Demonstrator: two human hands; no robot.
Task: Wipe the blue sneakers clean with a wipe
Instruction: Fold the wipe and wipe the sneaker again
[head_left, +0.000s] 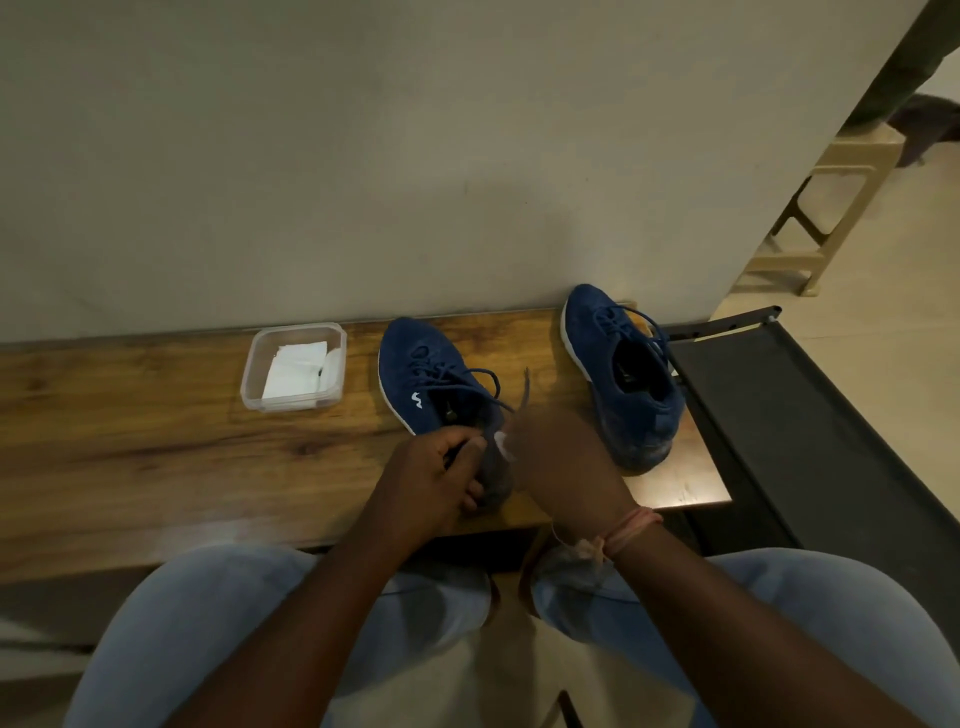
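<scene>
The left hand (434, 470) grips the heel of the near sneaker (436, 384). The right hand (561, 467) is blurred, its grasp unclear; a white wipe (503, 444) shows beside it. Two blue sneakers stand on the desk (156, 441), toes toward the wall; the second sneaker (618, 364) stands apart at the right. One clear box (293, 366) holds wipes.

We see a dim, warm-toned view with soft focus throughout. The right hand (558, 467) is smeared by motion blur. A glare patch sits on the table (156, 415) at its right corner. Wide-angle bending curves the edges; the corners darken.
</scene>
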